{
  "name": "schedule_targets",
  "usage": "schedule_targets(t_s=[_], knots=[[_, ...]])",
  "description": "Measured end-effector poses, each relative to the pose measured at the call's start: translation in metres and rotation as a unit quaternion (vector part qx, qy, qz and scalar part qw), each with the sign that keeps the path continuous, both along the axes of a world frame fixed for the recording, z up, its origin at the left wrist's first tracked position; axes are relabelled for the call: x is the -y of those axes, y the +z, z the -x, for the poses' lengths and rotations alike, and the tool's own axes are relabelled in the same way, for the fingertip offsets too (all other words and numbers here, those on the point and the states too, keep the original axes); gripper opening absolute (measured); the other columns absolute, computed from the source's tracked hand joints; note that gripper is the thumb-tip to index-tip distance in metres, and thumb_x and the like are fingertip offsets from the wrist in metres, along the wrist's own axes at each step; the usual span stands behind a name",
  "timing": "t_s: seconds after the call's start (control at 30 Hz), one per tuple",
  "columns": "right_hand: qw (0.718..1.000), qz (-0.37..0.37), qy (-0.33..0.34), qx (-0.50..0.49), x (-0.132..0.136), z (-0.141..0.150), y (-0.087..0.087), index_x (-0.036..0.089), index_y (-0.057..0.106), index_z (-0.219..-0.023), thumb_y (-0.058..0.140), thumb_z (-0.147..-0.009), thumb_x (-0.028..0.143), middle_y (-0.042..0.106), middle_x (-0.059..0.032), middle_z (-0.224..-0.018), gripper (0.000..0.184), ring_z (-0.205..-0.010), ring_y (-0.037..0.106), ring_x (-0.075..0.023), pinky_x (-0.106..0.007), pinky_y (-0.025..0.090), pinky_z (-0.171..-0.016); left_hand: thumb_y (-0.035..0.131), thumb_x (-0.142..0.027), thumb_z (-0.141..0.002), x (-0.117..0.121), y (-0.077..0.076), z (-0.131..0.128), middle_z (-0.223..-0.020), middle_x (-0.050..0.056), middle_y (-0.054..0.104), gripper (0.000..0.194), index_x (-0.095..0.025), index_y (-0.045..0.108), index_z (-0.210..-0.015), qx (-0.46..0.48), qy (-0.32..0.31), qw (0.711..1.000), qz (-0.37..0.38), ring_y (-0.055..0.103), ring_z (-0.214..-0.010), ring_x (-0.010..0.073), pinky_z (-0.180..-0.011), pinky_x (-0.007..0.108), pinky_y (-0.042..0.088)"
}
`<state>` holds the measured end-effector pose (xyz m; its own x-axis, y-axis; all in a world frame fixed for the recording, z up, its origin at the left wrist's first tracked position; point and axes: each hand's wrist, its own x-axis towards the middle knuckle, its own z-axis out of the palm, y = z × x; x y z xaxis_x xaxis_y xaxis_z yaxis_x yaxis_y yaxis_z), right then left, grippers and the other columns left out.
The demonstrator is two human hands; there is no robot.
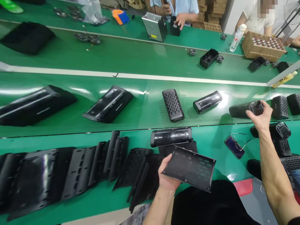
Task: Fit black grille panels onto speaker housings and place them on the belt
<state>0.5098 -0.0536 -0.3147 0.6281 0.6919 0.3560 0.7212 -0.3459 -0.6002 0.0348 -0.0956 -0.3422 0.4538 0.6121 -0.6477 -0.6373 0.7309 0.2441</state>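
My left hand (169, 176) grips the near left corner of a black perforated speaker grille (189, 167), its hollow inner side facing up. Off to the right, my right hand (260, 117) is closed around the end of a black speaker housing (240, 110) on the green belt; motion blurs the housing. Beyond the grille, a black speaker with a shiny grille (171, 137) lies on the near bench, close to stacked dark grille panels (150, 175). A perforated speaker (173, 105) and a glossy speaker (207, 102) rest on the belt between my hands.
Many black panels (77, 172) line the bench at left. Glasses (239, 145) lie over a phone (234, 147) near my right forearm. More speakers (280, 107) sit at far right. Across the belts, a co-worker's hands (180, 20) hold a dark housing; a cardboard box (262, 47) holds metal parts.
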Motion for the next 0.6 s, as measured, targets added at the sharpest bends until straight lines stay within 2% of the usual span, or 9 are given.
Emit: schedule_targets(t_s=[0.07, 0.13, 0.27, 0.33, 0.4, 0.47, 0.6], knots=[[0.998, 0.029, 0.061, -0.001, 0.032, 0.033, 0.012, 0.022, 0.058, -0.147, 0.084, -0.071, 0.056, 0.054, -0.0132, -0.136, 0.088, -0.132, 0.054, -0.0356, -0.057, 0.044, -0.119, 0.069, -0.047, -0.086, 0.009, 0.002, -0.004, -0.110, 0.012, 0.086, 0.039, -0.017, 0.087, -0.105, 0.019, -0.005, 1.000, 0.021, 0.080, -0.106, 0.0355, -0.107, 0.050, 0.059], [0.992, 0.059, 0.112, -0.014, 0.061, 0.071, 0.012, 0.023, 0.060, -0.146, 0.082, -0.074, 0.057, 0.057, -0.0125, -0.132, 0.083, -0.128, 0.057, -0.0345, -0.056, 0.047, -0.117, 0.069, -0.049, -0.085, 0.018, 0.005, -0.008, -0.115, 0.014, 0.084, 0.042, -0.016, 0.086, -0.103, 0.054, -0.016, 0.998, 0.030, 0.078, -0.112, 0.0386, -0.109, 0.054, 0.057], [0.982, 0.099, 0.160, -0.032, 0.094, 0.131, -0.007, 0.024, 0.063, -0.142, 0.080, -0.075, 0.055, 0.055, -0.0129, -0.128, 0.076, -0.124, 0.057, -0.0353, -0.057, 0.052, -0.111, 0.065, -0.055, -0.086, 0.029, 0.011, -0.012, -0.127, 0.017, 0.081, 0.051, -0.012, 0.085, -0.106, 0.120, -0.065, 0.991, 0.011, 0.074, -0.121, 0.0443, -0.115, 0.060, 0.049], [0.981, 0.096, 0.163, -0.031, 0.104, 0.148, -0.019, 0.025, 0.063, -0.141, 0.081, -0.075, 0.057, 0.052, -0.0142, -0.131, 0.076, -0.127, 0.055, -0.0373, -0.060, 0.050, -0.113, 0.062, -0.063, -0.090, 0.033, 0.011, -0.011, -0.123, 0.019, 0.082, 0.061, -0.009, 0.084, -0.106, 0.125, -0.102, 0.987, 0.002, 0.074, -0.119, 0.0449, -0.116, 0.059, 0.046], [0.983, 0.076, 0.161, -0.032, 0.115, 0.154, -0.030, 0.025, 0.062, -0.143, 0.083, -0.076, 0.060, 0.048, -0.0159, -0.138, 0.079, -0.134, 0.051, -0.0398, -0.063, 0.046, -0.118, 0.055, -0.080, -0.091, 0.039, 0.009, -0.010, -0.120, 0.023, 0.081, 0.081, -0.007, 0.083, -0.110, 0.132, -0.129, 0.983, -0.001, 0.073, -0.119, 0.0465, -0.116, 0.061, 0.045], [0.986, 0.042, 0.154, -0.046, 0.128, 0.153, -0.043, 0.025, 0.053, -0.152, 0.085, -0.074, 0.067, 0.043, -0.0179, -0.148, 0.094, -0.143, 0.045, -0.0424, -0.064, 0.040, -0.122, 0.046, -0.096, -0.086, 0.047, 0.008, -0.012, -0.126, 0.026, 0.079, 0.100, -0.007, 0.080, -0.118, 0.150, -0.125, 0.981, 0.002, 0.071, -0.120, 0.0479, -0.114, 0.067, 0.044], [0.976, 0.005, 0.146, -0.160, 0.155, 0.147, -0.074, 0.025, 0.009, -0.171, 0.083, -0.073, 0.078, 0.023, -0.0234, -0.170, 0.134, -0.159, 0.034, -0.0428, -0.063, 0.037, -0.125, 0.040, -0.106, -0.078, 0.068, 0.012, -0.027, -0.144, 0.025, 0.071, 0.113, -0.015, 0.074, -0.136, 0.189, -0.069, 0.979, -0.017, 0.066, -0.128, 0.0496, -0.113, 0.074, 0.041]])
